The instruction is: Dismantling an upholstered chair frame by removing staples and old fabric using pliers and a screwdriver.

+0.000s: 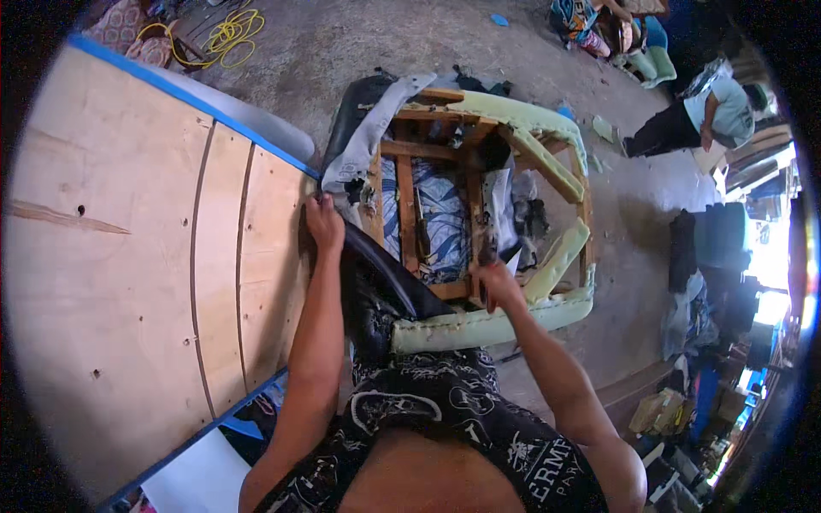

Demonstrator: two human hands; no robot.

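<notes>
At the armchair's (479, 328) eight o'clock, black cover (382, 262) seems supple, best edge-held; left hand's (326, 227) closure unclear, right hand (498, 283) clamps red-handled tool (490, 298).

Daylight comes from the far right, where the bright opening (774, 265) is washed out to white, with a bluish fringe along the rim. The wooden table (111, 256) is well lit, apart from a soft shadow beside the left forearm (316, 333). A pale shine runs along the black cover (376, 261). The right hand (501, 284) looks slightly blurred. Straight edges bend outward, and the corners are black.
</notes>
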